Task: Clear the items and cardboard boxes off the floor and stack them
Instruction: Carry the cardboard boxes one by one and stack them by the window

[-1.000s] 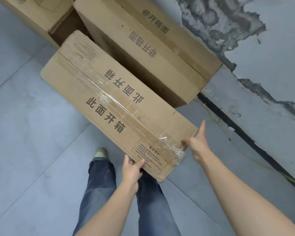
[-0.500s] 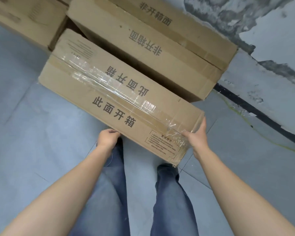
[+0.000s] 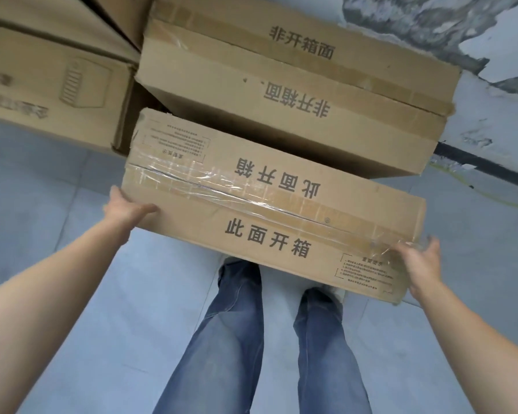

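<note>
Two legs in blue denim jeans [image 3: 222, 339] stand on the pale grey tiled floor [image 3: 42, 180], and both bare forearms reach forward from the lower corners. The left hand [image 3: 126, 204] takes the left end of the long flat brown cardboard box [image 3: 269, 231]: the grip is closed on the edge, thumb laid on the top face, fingers hidden below. The right hand [image 3: 422, 264] holds the right end, thumb on the crumpled clear tape, fingers wrapped round the corner; the detail here is blurred. The box lies level across the view, over the toes of the shoes, its taped seam and black printed characters facing up. Just beyond its far edge stands a larger, taller brown cardboard carton [image 3: 281, 94] with printed characters; contact between the two cannot be determined. A third brown carton with a printed diagram [image 3: 57, 94] sits to the left. A grey wall with peeling paint [image 3: 506, 115] and a black skirting strip [image 3: 476, 162] run behind.
</note>
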Motion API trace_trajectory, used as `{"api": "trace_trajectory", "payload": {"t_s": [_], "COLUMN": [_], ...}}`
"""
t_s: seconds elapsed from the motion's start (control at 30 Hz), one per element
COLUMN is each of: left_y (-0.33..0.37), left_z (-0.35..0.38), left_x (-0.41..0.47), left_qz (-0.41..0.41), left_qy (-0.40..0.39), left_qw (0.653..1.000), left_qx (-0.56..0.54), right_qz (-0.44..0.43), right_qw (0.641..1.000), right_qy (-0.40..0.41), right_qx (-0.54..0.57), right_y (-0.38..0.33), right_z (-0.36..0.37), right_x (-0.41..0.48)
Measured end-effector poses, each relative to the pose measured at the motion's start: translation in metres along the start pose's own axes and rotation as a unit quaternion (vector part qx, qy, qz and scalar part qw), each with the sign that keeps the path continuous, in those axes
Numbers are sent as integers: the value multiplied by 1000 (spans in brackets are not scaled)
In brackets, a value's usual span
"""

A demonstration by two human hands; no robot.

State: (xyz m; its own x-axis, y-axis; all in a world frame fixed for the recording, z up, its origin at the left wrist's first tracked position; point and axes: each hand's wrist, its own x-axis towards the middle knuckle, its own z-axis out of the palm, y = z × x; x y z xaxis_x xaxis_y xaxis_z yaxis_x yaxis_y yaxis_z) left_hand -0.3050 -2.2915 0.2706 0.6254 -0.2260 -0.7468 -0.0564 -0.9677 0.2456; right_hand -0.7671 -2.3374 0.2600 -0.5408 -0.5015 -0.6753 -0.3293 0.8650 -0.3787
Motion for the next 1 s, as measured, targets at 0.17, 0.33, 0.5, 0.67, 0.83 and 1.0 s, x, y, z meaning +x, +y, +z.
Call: {"api": "trace_trajectory", "payload": {"t_s": [0.17,0.33,0.5,0.67,0.83,1.0], "left_y": [5,12,32,20,44,43], "left_z": [-6,0,-5,-26,-30,-29], "left_x": [21,25,36,50,76,89], "left_qz": [-65,-24,30,55,81,67], "left_qy": [-69,-52,-10,26,35,32], "left_qw": [995,993,993,987,985,989], "left_qx": [-41,-101,-116,-147,-147,-125], "right_qz": [57,87,70,51,44,48], "right_qw": [996,990,990,991,991,992], "right_qy": [-29,-44,-41,-71,-69,-66], "right_qx": [56,102,115,98,108,100], "right_y": [-3,-19,-57,-78,-87,-88], "right_z": [4,3,4,25,32,39], "right_x": [0,7,9,4,13,15]}}
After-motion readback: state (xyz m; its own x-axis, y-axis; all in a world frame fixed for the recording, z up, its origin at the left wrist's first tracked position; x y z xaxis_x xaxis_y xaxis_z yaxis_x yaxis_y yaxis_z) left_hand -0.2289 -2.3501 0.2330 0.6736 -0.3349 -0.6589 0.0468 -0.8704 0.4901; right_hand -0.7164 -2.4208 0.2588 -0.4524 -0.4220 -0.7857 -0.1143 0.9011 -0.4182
